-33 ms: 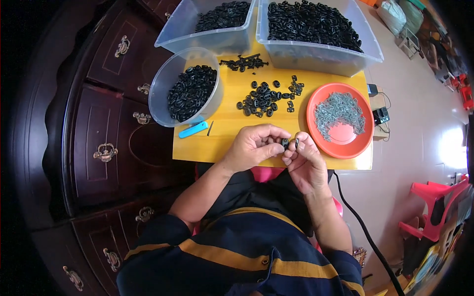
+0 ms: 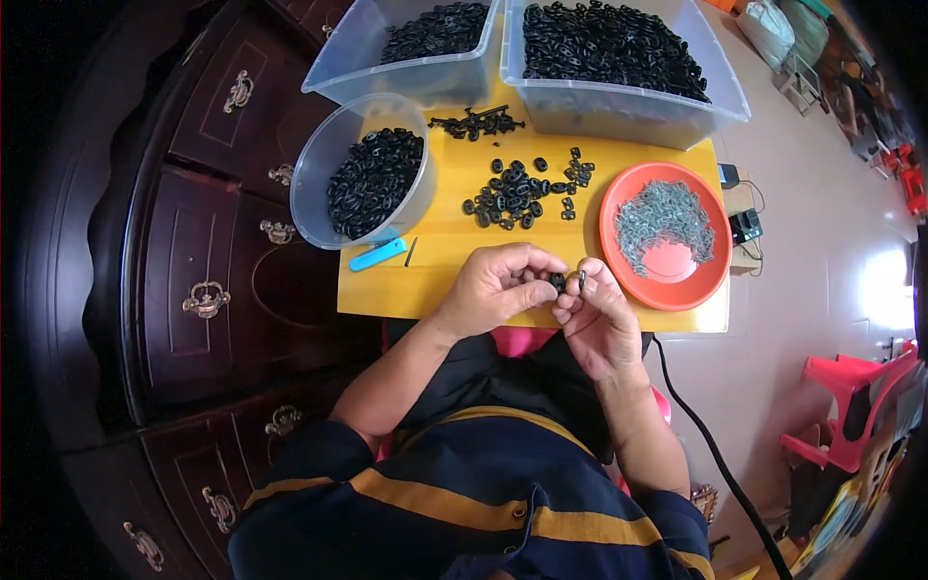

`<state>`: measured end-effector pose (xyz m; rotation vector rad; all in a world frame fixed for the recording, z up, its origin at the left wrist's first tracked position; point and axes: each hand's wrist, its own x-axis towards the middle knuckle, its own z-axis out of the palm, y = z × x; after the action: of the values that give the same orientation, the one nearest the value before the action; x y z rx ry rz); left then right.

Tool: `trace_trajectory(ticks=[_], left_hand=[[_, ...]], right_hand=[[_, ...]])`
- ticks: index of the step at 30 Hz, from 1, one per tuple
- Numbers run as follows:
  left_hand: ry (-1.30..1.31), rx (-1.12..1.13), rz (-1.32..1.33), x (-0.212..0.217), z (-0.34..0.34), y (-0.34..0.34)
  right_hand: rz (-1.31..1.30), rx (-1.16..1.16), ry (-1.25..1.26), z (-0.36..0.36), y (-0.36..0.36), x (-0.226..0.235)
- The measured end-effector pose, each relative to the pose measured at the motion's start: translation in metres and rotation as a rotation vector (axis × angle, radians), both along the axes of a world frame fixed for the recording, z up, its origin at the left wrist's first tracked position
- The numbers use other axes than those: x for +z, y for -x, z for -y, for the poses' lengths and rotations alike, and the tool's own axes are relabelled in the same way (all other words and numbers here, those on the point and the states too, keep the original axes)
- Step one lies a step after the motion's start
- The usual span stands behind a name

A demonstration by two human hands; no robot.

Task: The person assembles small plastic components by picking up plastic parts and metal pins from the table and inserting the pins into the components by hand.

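Note:
Pinched between my left hand's thumb and forefinger is a small black plastic oval piece. Right beside it, my right hand grips a small shiny metal piece in its fingertips; its exact shape is too small to make out. Both hands meet over the table's near edge. Just beyond them lies a loose pile of black oval pieces, with smaller black parts at its right. An orange-red plate right of my right hand holds many small silvery metal pieces.
On the yellow table, a clear round tub of black pieces stands left. Two clear bins of black parts fill the back. A blue-handled tool, a thin dark stick and dark rod-like parts lie nearby. Dark drawers flank the left.

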<state>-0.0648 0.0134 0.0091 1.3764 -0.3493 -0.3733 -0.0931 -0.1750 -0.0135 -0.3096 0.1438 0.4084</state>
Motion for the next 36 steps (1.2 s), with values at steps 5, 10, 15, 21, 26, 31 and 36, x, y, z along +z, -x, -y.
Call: trace_trajectory(ticks=[5, 10, 15, 21, 26, 31, 36], left_hand=[[-0.239, 0.036, 0.333, 0.001, -0.003, -0.004], [-0.025, 0.136, 0.044, -0.008, 0.004, 0.008], [0.025, 0.196, -0.005, -0.003, 0.009, 0.007], [0.015, 0.161, -0.048, -0.006, 0.004, 0.006], [0.032, 0.143, -0.076, -0.003, 0.004, 0.007], [-0.105, 0.155, 0.049, -0.001, 0.001, 0.008], [-0.235, 0.178, 0.183, 0.007, 0.004, 0.009]], right_hand=[[0.009, 0.010, 0.004, 0.000, -0.001, 0.000], [0.019, -0.010, 0.091, -0.001, 0.000, -0.001], [0.023, -0.038, 0.216, -0.003, 0.002, 0.002], [0.017, -0.098, 0.385, -0.006, 0.002, 0.004], [0.042, -0.127, 0.468, -0.008, 0.003, 0.007], [0.137, -0.152, 0.616, -0.009, 0.004, 0.006], [0.198, -0.179, 0.672, -0.010, 0.006, 0.004]])
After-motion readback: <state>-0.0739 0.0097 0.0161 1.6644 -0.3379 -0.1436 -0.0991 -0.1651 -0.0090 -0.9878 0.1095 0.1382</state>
